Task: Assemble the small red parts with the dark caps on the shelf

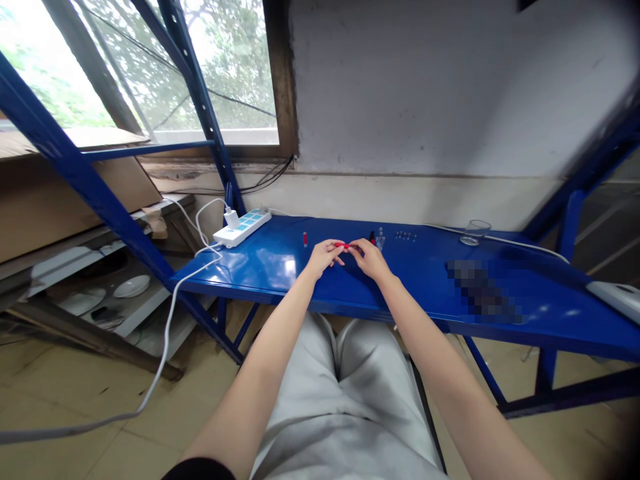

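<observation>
Two bare hands meet over the blue tabletop (265, 267), near its front edge, with a small red piece (342, 245) held between them. The left hand (325, 257) has thumb and fingers closed on one end of it, its lower fingers bent loosely beneath; the right hand (369, 257) pinches the other end — its fingertips are together on the piece, though what exactly lies under them is too small to make out. Behind the left hand, a little to its left, a small red-topped item (305, 239) stands upright on the tabletop. Just behind the right hand are a black-and-red item (372, 237) and, beside it, a small clear bottle (381, 239), both partly hidden by that hand. Further right, several tiny pieces (405, 236) lie in short rows, and beyond them a clear glass (475, 232) stands near the back edge, close to a white cable. A blurred dark patch (483, 290) covers something in front of the glass, and a white object (617, 299) sits at the far right. At the left end rests a white power strip (243, 228) with blue sockets — a white plug (231, 217) is in it, and a pale cord (167, 333) runs down past the tabletop's corner.
</observation>
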### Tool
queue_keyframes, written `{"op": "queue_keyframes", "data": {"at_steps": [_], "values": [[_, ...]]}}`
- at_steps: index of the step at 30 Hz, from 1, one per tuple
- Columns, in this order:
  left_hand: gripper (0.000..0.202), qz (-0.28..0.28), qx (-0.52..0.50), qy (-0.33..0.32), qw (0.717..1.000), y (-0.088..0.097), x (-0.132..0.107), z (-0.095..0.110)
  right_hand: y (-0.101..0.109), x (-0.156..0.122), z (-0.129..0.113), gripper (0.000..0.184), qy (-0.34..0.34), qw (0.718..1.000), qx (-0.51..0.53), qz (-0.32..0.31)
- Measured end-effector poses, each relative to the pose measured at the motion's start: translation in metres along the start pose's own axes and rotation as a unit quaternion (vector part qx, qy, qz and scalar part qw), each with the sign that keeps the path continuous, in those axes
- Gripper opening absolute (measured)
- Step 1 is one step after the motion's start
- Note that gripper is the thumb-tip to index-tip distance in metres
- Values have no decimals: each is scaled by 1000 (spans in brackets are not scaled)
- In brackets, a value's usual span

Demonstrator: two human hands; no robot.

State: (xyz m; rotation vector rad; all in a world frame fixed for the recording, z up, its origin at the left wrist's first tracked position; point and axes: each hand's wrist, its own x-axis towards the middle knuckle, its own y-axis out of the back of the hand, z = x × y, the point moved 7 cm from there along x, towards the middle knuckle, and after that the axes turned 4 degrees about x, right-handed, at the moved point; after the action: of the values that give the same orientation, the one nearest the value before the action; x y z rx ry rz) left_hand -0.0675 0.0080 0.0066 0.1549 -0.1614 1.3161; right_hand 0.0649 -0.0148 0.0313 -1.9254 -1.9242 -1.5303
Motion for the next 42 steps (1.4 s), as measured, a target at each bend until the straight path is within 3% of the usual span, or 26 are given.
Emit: {"op": "queue_keyframes", "data": {"at_steps": [13, 21, 25, 29, 35, 42], "values": [[31, 18, 3, 6, 1000, 3, 1, -2, 0, 0, 1, 24, 6, 1000, -7, 4], [25, 98, 7, -14, 995, 16, 0, 5, -2, 0, 5, 18, -11, 999, -30, -12], [25, 141, 7, -22, 990, 23, 0, 6, -2, 0, 14, 16, -47, 997, -46, -34], [24, 140, 40, -28, 989, 23, 1, 3, 9, -5, 25, 14, -111, 990, -74, -38], [25, 126, 81, -35, 988, 23, 5, -4, 35, -22, 50, 16, -292, 947, -132, -2], [24, 121, 88, -34, 988, 22, 4, -2, 45, -27, 63, 20, -356, 916, -185, 17]]}}
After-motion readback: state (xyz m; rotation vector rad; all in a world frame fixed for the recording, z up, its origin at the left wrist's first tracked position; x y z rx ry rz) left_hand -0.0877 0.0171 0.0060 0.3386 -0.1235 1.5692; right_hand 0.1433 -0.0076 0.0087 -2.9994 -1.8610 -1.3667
